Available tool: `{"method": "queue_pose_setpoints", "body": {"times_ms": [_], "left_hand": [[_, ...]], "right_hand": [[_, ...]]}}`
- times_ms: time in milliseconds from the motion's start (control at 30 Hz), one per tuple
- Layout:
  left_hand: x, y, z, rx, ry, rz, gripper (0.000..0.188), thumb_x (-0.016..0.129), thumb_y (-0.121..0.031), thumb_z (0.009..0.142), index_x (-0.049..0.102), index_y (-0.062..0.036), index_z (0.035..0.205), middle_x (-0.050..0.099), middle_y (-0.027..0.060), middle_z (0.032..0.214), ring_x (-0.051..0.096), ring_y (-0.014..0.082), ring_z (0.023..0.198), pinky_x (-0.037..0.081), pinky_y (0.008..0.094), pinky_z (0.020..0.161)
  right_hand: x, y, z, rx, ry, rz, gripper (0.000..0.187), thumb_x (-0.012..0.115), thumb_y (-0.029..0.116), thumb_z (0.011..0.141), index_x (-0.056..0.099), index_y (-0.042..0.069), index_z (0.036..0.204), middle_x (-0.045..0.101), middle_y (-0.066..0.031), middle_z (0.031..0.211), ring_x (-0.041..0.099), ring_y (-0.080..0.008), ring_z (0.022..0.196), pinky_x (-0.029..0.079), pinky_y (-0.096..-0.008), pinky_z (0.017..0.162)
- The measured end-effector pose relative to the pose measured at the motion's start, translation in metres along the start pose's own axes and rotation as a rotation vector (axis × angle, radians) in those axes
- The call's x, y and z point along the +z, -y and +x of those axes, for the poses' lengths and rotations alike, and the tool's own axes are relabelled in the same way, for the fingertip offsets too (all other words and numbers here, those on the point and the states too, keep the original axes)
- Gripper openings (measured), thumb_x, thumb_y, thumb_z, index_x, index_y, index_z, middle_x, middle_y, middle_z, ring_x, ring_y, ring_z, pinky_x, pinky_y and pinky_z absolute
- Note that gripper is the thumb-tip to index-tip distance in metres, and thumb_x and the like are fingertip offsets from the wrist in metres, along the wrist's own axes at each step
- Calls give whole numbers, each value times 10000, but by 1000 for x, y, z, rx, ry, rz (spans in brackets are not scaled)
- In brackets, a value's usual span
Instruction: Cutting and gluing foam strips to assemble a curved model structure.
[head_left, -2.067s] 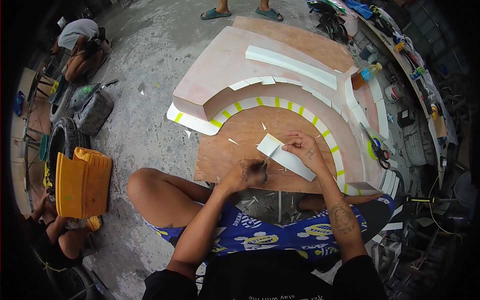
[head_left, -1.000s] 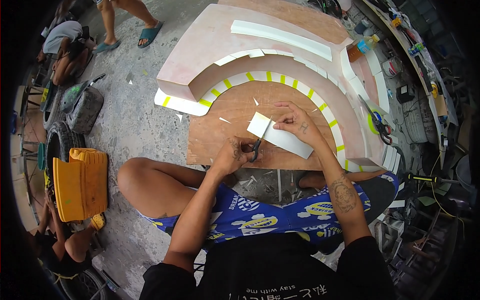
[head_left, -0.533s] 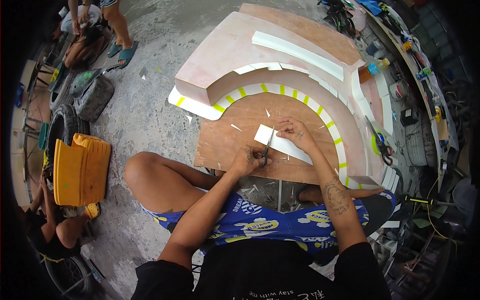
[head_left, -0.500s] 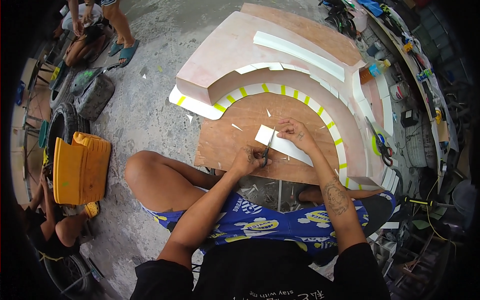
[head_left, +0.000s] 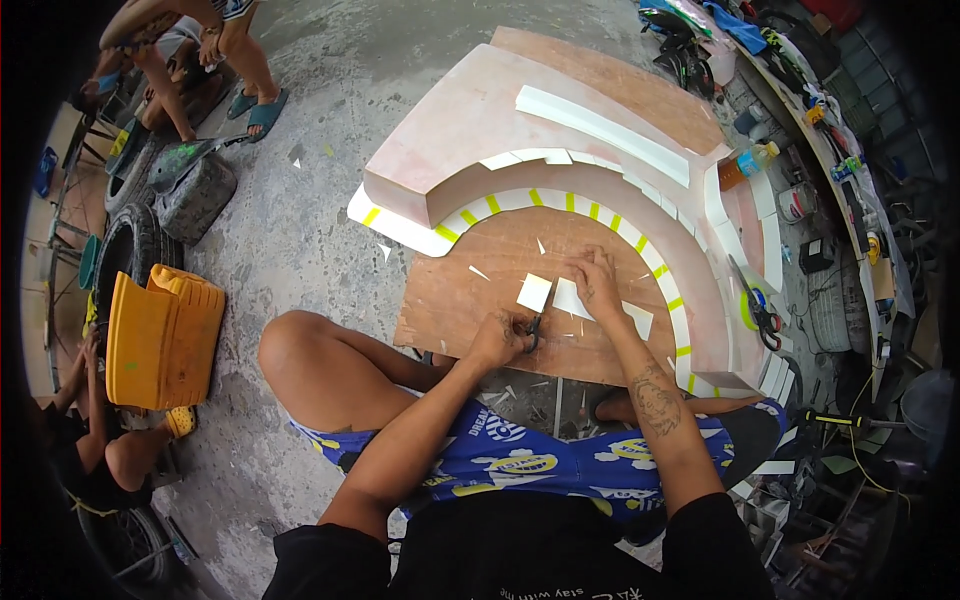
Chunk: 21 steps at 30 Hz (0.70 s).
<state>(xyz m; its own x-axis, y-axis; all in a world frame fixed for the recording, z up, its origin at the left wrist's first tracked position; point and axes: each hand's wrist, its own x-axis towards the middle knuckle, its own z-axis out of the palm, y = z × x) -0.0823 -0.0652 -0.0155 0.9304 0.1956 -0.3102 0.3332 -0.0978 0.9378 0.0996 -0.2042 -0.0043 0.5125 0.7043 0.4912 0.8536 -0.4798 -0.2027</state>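
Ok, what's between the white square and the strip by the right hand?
The scissors in the left hand: in the head view, their blades reach between the square and the strip.

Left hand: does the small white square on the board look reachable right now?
Probably, yes: the white square lies just beyond the left hand, with nothing seen on top of it. However, that grip is taken up by scissors, which might need setting down first.
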Motion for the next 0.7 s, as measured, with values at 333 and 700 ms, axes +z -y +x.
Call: {"method": "queue_pose_setpoints", "body": {"times_ms": [333, 700], "left_hand": [[2, -25, -10, 102, -38, 81, 262, 795, -126, 704, 685, 17, 895, 642, 92, 682, 591, 161, 619, 476, 301, 586], [-39, -4, 2, 148, -383, 718, 279, 749, -45, 655, 600, 38, 876, 623, 228, 785, 612, 434, 814, 494, 490, 721]], "right_hand": [[-17, 32, 13, 837, 610, 1151, 379, 716, 148, 843, 585, -25, 1154, 669, -62, 961, 629, -94, 819, 505, -225, 689], [-81, 64, -36, 916, 817, 1189, 294, 667, 188, 888, 613, -1, 1106, 665, -89, 983, 668, -173, 830, 599, -320, 622]]}}
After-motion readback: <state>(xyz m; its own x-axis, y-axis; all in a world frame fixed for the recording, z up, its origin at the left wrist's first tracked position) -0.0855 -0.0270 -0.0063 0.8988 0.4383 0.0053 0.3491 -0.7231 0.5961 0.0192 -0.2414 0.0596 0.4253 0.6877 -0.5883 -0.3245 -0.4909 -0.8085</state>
